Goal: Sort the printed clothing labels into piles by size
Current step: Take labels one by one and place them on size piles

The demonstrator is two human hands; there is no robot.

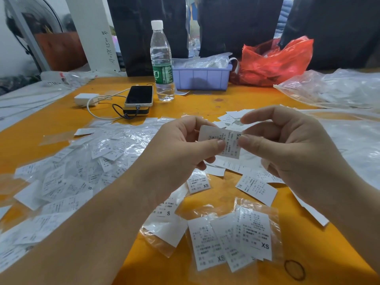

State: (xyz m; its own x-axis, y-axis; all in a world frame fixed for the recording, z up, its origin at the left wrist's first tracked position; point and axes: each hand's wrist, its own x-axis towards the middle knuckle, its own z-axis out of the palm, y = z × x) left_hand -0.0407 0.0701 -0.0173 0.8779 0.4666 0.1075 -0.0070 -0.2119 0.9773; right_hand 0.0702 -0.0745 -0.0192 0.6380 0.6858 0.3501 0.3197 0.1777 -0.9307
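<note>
orange tabletop (216,99) fills the view, strewn with small white printed paper labels in clear plastic sleeves. above its middle both hands hold one white printed label (223,141) marked xs, raised off the surface. the left hand (181,149) pinches the label's left part between thumb and curled fingers; the right hand (287,140) pinches its right edge between thumb and forefinger, other fingers curled loosely behind. left of the held label lies a big loose heap of sleeved labels (67,177), with m, s and l visible. below the held label sit a fanned pile of xs labels (236,241), a single xs label (198,182), an s label (164,210) partly under the left wrist, and an xl label (257,189). a black rubber band (294,270) lies further below, to the right. beyond the held label stand a clear plastic water bottle with a green wrapper (161,62), a dark smartphone (139,96) on a black power bank, a lilac plastic bin (202,77) and a crumpled red plastic bag (275,60).
</note>
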